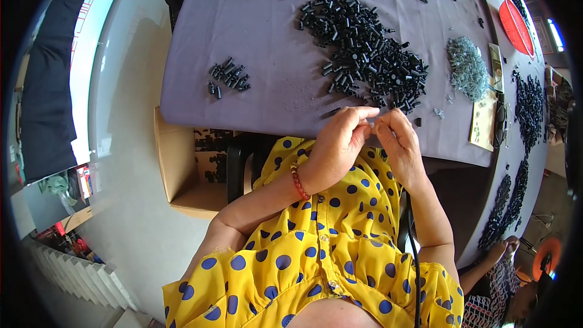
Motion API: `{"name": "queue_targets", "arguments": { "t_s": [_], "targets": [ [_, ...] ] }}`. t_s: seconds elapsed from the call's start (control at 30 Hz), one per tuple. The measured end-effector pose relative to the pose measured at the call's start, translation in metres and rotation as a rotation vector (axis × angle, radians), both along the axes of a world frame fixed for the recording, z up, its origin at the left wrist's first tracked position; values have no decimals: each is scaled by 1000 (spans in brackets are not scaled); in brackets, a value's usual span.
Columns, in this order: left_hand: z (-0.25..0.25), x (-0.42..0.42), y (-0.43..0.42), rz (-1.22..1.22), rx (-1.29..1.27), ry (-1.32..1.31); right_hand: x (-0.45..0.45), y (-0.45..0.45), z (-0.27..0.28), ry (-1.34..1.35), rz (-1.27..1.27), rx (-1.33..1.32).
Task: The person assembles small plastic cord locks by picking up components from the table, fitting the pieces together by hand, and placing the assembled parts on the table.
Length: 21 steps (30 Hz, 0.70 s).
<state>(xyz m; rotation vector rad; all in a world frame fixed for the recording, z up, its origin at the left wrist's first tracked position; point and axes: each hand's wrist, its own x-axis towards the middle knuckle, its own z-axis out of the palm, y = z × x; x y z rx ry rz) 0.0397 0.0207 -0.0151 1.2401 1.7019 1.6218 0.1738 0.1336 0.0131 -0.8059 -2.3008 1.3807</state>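
Black parts beyond; left hand, right hand angled together, grips pinched closed, contents unclear.

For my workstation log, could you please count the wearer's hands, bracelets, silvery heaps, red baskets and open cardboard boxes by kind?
Left hand, right hand: 2
Red-beaded bracelet: 1
Silvery heap: 1
Red basket: 1
Open cardboard box: 1
Total: 6

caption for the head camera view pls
Left hand and right hand, close together at the edge of a cloth-covered table, beside heaped small black parts.
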Motion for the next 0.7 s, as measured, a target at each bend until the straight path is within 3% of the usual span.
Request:
{"name": "queue_targets", "arguments": {
  "t_s": [0.3, 0.47, 0.7],
  "targets": [
    [-5, -1, 0, -89, -61, -235, -3, 2, -4, -23, -34, 149],
    [8, -8, -1, -139, -186, -461, -3, 1, -2, -5, -34, 82],
    [10, -10, 0, -124, -194, -503, -4, -1, 0, 14, -55, -51]
  ]
}}
